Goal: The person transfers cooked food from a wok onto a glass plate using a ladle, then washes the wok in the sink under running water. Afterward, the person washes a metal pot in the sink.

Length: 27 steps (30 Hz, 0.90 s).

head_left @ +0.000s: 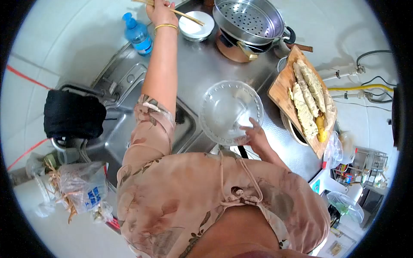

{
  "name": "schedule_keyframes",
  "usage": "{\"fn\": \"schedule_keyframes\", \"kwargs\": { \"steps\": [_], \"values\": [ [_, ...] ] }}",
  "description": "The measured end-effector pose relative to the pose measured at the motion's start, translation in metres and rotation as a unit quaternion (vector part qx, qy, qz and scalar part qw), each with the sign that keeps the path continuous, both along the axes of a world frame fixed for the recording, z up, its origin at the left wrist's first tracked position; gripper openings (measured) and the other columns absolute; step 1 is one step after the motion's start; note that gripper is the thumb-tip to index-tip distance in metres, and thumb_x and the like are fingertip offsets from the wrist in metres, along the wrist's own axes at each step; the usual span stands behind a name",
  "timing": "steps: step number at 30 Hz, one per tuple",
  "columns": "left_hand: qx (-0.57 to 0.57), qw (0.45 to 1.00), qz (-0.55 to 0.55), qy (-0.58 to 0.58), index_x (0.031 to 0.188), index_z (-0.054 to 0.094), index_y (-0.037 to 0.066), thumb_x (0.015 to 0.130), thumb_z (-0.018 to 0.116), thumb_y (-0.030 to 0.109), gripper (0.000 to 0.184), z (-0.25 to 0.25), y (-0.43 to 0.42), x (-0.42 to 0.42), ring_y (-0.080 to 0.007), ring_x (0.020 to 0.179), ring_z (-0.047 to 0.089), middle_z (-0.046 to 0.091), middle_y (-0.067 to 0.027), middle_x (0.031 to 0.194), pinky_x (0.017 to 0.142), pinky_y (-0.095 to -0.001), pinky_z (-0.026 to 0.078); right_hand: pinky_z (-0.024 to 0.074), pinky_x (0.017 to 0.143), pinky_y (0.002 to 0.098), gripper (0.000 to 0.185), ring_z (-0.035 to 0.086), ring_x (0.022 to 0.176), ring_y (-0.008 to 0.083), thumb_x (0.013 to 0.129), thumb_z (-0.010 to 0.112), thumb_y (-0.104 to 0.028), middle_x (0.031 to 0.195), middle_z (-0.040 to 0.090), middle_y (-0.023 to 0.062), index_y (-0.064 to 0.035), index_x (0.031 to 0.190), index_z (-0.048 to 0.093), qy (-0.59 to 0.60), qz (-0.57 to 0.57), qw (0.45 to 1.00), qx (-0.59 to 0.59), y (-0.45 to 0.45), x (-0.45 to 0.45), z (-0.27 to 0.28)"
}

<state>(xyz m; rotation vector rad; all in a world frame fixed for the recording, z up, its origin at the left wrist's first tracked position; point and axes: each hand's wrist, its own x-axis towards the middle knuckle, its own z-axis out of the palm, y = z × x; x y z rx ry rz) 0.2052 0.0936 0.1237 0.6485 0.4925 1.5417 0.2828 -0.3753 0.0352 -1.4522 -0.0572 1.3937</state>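
Observation:
My left hand (162,13), a gold bangle at its wrist, reaches to the back of the counter, closed around a pair of chopsticks (188,17). Their tips lie over a small white-topped dish (202,31); whether they touch it I cannot tell. A clear glass bowl (217,112) with a scalloped rim is at the counter's front, in front of me. At its near right side my right hand (257,138) grips the rim, with fingers over the inside. The bowl's contents, if any, are hard to make out.
Behind the bowl, a steamer pot (247,21) sits on another pot. On the right, a wooden board (282,88) bears several pale rolls and a yellow piece. A blue pump bottle (140,38) stands near the sink (116,133); a black cloth (74,114) hangs at left.

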Motion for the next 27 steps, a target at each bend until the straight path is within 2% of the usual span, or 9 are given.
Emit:
{"fn": "schedule_keyframes", "kwargs": {
  "steps": [1,2,5,9,10,12,14,23,27],
  "values": [
    [-0.052,0.998,-0.008,-0.028,0.094,0.045,0.013,0.089,0.045,0.017,0.006,-0.001,0.005,0.011,-0.0131,0.064,0.045,0.043,0.0005,0.065,0.076,-0.0411,0.041,0.0551,0.052,0.0354,0.066,0.062,0.070,0.0335,0.079,0.041,-0.001,0.113,0.049,0.0219,-0.0032,0.137,0.008,-0.004,-0.010,1.000,0.003,-0.010,0.003,-0.004],
    [-0.106,0.993,0.015,-0.045,0.087,0.045,0.014,0.088,0.046,0.017,0.003,-0.014,0.023,0.022,-0.0118,0.062,0.044,0.040,0.0022,0.062,0.075,-0.0424,0.040,0.0554,0.056,0.0365,0.067,0.062,0.072,0.0314,0.079,0.041,-0.001,0.113,0.049,0.0208,-0.0033,0.137,0.008,-0.009,-0.011,1.000,0.001,-0.018,0.004,-0.003],
    [-0.179,0.982,0.038,-0.045,0.100,0.047,0.005,0.087,0.047,0.017,0.018,-0.046,0.034,0.048,-0.0134,0.066,0.049,0.049,-0.0016,0.073,0.069,-0.0301,0.042,0.0565,0.058,0.0376,0.067,0.062,0.074,0.0331,0.078,0.040,0.000,0.114,0.048,0.0203,-0.0052,0.137,0.008,-0.012,-0.031,0.999,-0.013,-0.032,0.006,0.007],
    [-0.278,0.947,0.039,-0.153,0.106,0.046,0.006,0.085,0.048,0.016,0.024,-0.110,0.058,0.081,-0.0152,0.079,0.050,0.053,-0.0037,0.093,0.080,-0.0343,0.040,0.0567,0.056,0.0373,0.068,0.062,0.075,0.0359,0.078,0.042,0.001,0.116,0.046,0.0209,-0.0068,0.137,0.008,-0.001,-0.055,0.998,-0.020,-0.046,0.009,0.010],
    [-0.292,0.948,0.012,-0.128,0.112,0.045,0.005,0.086,0.045,0.019,0.029,-0.119,0.054,0.087,-0.0173,0.088,0.050,0.052,-0.0041,0.103,0.085,-0.0345,0.039,0.0567,0.056,0.0371,0.068,0.062,0.075,0.0362,0.079,0.042,0.000,0.116,0.046,0.0210,-0.0068,0.137,0.008,0.000,-0.060,0.998,-0.025,-0.047,0.010,0.013],
    [-0.323,0.936,-0.026,-0.134,0.121,0.040,0.007,0.085,0.041,0.036,0.046,-0.131,0.048,0.095,-0.0188,0.105,0.044,0.045,-0.0032,0.119,0.094,-0.0324,0.032,0.0567,0.056,0.0366,0.066,0.062,0.076,0.0366,0.080,0.042,-0.001,0.116,0.045,0.0214,-0.0063,0.136,0.008,0.016,-0.073,0.997,-0.017,-0.053,0.010,0.011],
    [-0.335,0.932,-0.051,-0.126,0.123,0.037,0.005,0.085,0.042,0.037,0.050,-0.139,0.044,0.098,-0.0202,0.108,0.042,0.042,-0.0049,0.122,0.096,-0.0337,0.030,0.0567,0.056,0.0367,0.066,0.062,0.076,0.0366,0.080,0.042,-0.001,0.116,0.045,0.0217,-0.0061,0.136,0.008,0.010,-0.070,0.997,-0.023,-0.056,0.009,0.011],
    [-0.272,0.948,-0.156,-0.057,0.131,0.020,0.000,0.083,0.046,0.042,0.069,-0.097,0.007,0.075,-0.0266,0.123,0.030,0.032,-0.0121,0.134,0.103,-0.0395,0.022,0.0555,0.059,0.0357,0.065,0.061,0.078,0.0364,0.081,0.039,0.000,0.121,0.040,0.0253,-0.0051,0.137,0.007,0.052,-0.095,0.993,-0.036,-0.094,0.009,0.011],
    [-0.303,0.927,-0.180,-0.129,0.134,0.014,-0.001,0.084,0.045,0.041,0.072,-0.066,-0.038,0.045,-0.0301,0.128,0.025,0.026,-0.0147,0.139,0.105,-0.0449,0.019,0.0558,0.060,0.0379,0.067,0.061,0.079,0.0350,0.080,0.040,0.000,0.121,0.041,0.0251,-0.0049,0.137,0.006,0.058,-0.135,0.988,-0.041,-0.120,0.006,0.006]
  ]
}}
